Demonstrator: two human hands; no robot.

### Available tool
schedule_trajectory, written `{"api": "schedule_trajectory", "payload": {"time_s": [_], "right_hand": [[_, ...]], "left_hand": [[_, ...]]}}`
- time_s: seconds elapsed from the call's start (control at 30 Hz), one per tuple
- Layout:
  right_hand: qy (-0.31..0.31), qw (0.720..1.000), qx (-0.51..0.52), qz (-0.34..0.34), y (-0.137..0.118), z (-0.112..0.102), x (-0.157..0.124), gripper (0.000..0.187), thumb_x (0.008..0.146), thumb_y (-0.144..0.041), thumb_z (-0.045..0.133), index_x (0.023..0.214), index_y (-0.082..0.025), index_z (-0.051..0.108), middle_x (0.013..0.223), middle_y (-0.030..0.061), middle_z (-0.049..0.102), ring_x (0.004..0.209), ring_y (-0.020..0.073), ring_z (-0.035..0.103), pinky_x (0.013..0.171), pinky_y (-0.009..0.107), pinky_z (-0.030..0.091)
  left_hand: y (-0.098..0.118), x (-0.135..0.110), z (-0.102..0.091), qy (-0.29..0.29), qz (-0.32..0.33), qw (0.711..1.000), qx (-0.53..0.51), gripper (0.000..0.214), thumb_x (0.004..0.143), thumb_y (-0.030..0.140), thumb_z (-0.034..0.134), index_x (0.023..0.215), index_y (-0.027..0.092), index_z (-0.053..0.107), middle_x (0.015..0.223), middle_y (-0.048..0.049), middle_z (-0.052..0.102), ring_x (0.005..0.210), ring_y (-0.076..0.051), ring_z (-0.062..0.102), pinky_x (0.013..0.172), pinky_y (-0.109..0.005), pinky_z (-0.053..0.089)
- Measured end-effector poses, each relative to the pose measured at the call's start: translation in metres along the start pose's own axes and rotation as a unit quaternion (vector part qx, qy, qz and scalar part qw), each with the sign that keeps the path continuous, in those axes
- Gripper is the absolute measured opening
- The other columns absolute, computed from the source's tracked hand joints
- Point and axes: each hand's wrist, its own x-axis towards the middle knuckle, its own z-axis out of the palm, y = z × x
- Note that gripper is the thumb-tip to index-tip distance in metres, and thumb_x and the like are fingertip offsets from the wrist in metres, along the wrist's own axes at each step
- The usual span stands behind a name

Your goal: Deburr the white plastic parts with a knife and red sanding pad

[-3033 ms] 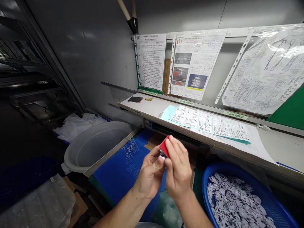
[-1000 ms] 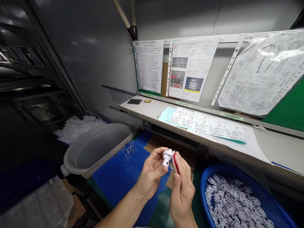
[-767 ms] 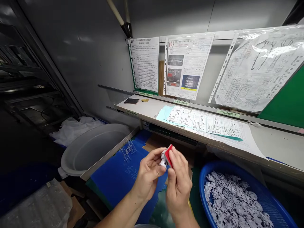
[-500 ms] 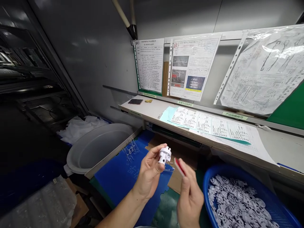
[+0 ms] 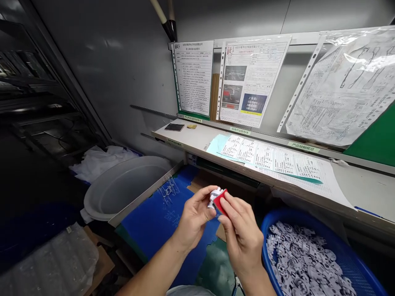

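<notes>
Between the thumb and fingers of my left hand (image 5: 194, 218) is a small white plastic part (image 5: 214, 196) with short prongs. My right hand (image 5: 243, 230) pinches a flat red pad with a pale edge (image 5: 219, 202). The pad lies against the right side of the white part and hides much of it. Both hands are close together above the bench, over a blue mat (image 5: 148, 234).
At the right stands a blue basket (image 5: 266, 242) full of similar white parts (image 5: 305, 259). A grey tub (image 5: 92, 201) is on the left. Clear plastic scraps (image 5: 168, 190) lie on the mat. Behind runs a shelf (image 5: 197, 142) with papers (image 5: 268, 158).
My right hand has moved left and up, bringing the red pad from beside the white part onto it. My left hand still holds the part in nearly the same place.
</notes>
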Motion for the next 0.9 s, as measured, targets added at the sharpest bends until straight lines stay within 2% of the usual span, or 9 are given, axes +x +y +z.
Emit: {"api": "schedule_trajectory", "payload": {"time_s": [0.07,0.17,0.23,0.3,0.37,0.5,0.67,0.8,0.9], "right_hand": [[-0.020,0.996,-0.063,-0.054,0.014,0.005,0.000,0.038,0.093,-0.017,0.059,0.130,-0.024,0.063,0.129,0.0094,0.065,0.118,0.0251,0.059,0.096,0.044,0.054],[0.028,0.990,-0.129,-0.041,0.029,0.007,-0.002,0.035,0.094,-0.015,0.055,0.127,-0.024,0.065,0.120,0.0091,0.070,0.111,0.0244,0.062,0.092,0.045,0.056],[0.050,0.990,-0.127,-0.040,0.030,0.008,-0.003,0.039,0.096,-0.016,0.052,0.133,-0.022,0.060,0.128,0.0112,0.066,0.117,0.0264,0.059,0.096,0.048,0.054],[0.024,0.991,-0.102,-0.081,0.025,0.010,-0.002,0.046,0.096,-0.018,0.050,0.142,-0.021,0.051,0.141,0.0130,0.055,0.129,0.0294,0.051,0.101,0.052,0.050],[-0.012,0.989,-0.095,-0.109,0.019,0.013,0.002,0.050,0.097,-0.017,0.049,0.146,-0.022,0.045,0.146,0.0123,0.050,0.134,0.0295,0.046,0.103,0.052,0.049],[-0.002,0.995,-0.072,-0.066,0.010,0.016,0.010,0.050,0.097,-0.013,0.045,0.146,-0.023,0.045,0.143,0.0105,0.054,0.132,0.0270,0.048,0.103,0.051,0.049],[-0.013,0.993,-0.076,-0.095,0.005,0.012,0.013,0.050,0.096,-0.013,0.047,0.145,-0.023,0.047,0.144,0.0101,0.053,0.132,0.0273,0.048,0.103,0.050,0.050],[-0.054,0.987,-0.087,-0.125,0.007,0.006,0.013,0.050,0.096,-0.016,0.048,0.146,-0.024,0.046,0.145,0.0100,0.053,0.133,0.0283,0.047,0.102,0.051,0.051],[-0.060,0.984,-0.098,-0.134,0.009,0.001,0.017,0.050,0.096,-0.017,0.047,0.145,-0.024,0.046,0.145,0.0099,0.053,0.133,0.0280,0.049,0.102,0.051,0.051]], "left_hand": [[0.003,-0.002,0.001,0.009,-0.023,0.999,-0.035,0.047,0.073,0.027,0.083,0.117,0.021,0.069,0.113,-0.0073,0.069,0.105,-0.020,0.062,0.095,-0.028,0.047],[0.007,-0.003,0.002,0.013,-0.040,0.996,-0.079,0.047,0.074,0.034,0.082,0.116,0.020,0.068,0.115,-0.0083,0.069,0.112,-0.023,0.061,0.102,-0.032,0.045],[0.009,-0.003,0.003,0.003,-0.042,0.995,-0.091,0.049,0.073,0.037,0.083,0.115,0.019,0.068,0.115,-0.0095,0.069,0.112,-0.024,0.062,0.102,-0.032,0.045],[0.008,-0.002,0.006,0.002,-0.056,0.994,-0.093,0.048,0.072,0.038,0.083,0.114,0.018,0.069,0.111,-0.0090,0.070,0.103,-0.020,0.064,0.095,-0.028,0.048],[0.006,-0.002,0.009,0.011,-0.069,0.993,-0.094,0.046,0.072,0.039,0.083,0.111,0.018,0.070,0.107,-0.0078,0.071,0.095,-0.017,0.064,0.088,-0.024,0.049],[0.007,-0.001,0.013,0.021,-0.050,0.996,-0.067,0.047,0.070,0.037,0.085,0.110,0.018,0.070,0.101,-0.0067,0.070,0.097,-0.018,0.062,0.087,-0.024,0.048],[0.012,0.004,0.012,0.004,-0.020,1.000,-0.019,0.047,0.067,0.029,0.087,0.110,0.019,0.071,0.102,-0.0067,0.070,0.095,-0.019,0.063,0.085,-0.025,0.049],[0.016,0.007,0.007,-0.009,0.004,0.999,0.048,0.049,0.063,0.021,0.089,0.109,0.018,0.073,0.104,-0.0086,0.072,0.099,-0.023,0.064,0.088,-0.029,0.050],[0.017,0.009,0.004,-0.034,-0.004,0.998,0.060,0.052,0.062,0.023,0.089,0.111,0.017,0.073,0.105,-0.0107,0.073,0.102,-0.027,0.065,0.089,-0.033,0.051]]}}
